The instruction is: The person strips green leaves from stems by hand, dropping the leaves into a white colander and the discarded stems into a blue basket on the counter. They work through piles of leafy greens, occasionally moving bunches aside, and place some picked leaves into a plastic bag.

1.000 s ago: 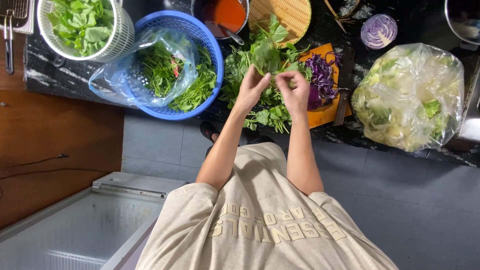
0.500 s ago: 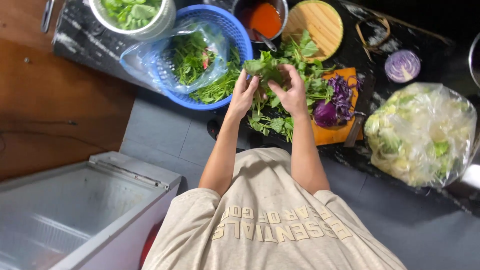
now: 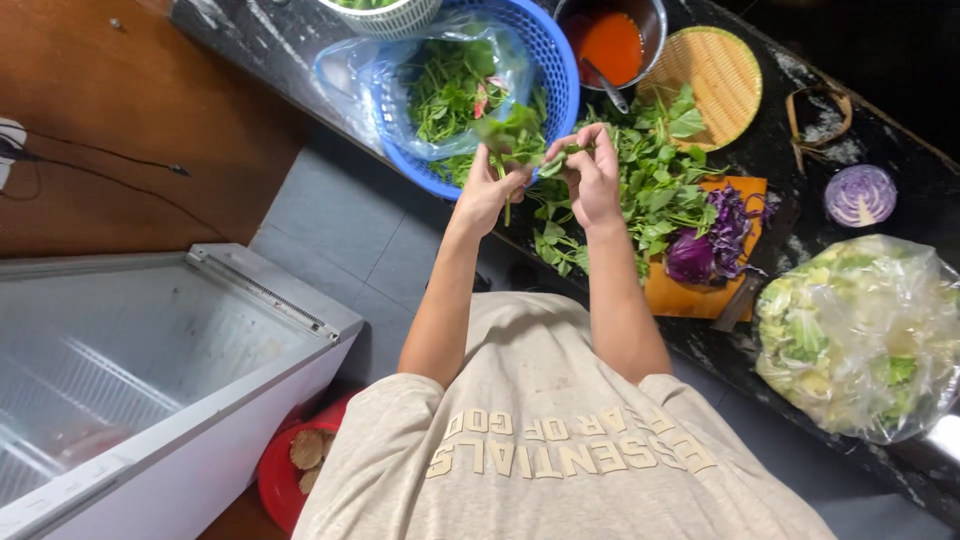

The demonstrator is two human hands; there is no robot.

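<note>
My left hand (image 3: 488,188) and my right hand (image 3: 592,175) both hold a leafy green sprig (image 3: 515,135) by its stem, raised above the dark counter (image 3: 800,130). Under and right of my hands lies a pile of loose green herbs (image 3: 650,190). Just beyond my left hand stands a blue plastic basket (image 3: 555,55) holding a clear bag of greens (image 3: 440,85). Red cabbage shreds (image 3: 705,245) lie on an orange cutting board (image 3: 680,295) to the right.
A pot of red sauce (image 3: 610,40), a round woven mat (image 3: 715,65), a halved red cabbage (image 3: 860,195) and a clear bag of pale green vegetables (image 3: 860,340) sit on the counter. A white chest freezer (image 3: 150,370) stands at left, with a red basin (image 3: 290,470) beside it.
The view has shifted, so the counter now sits higher and to the right. My hands have moved left with the sprig, from above the herb pile toward the blue basket.
</note>
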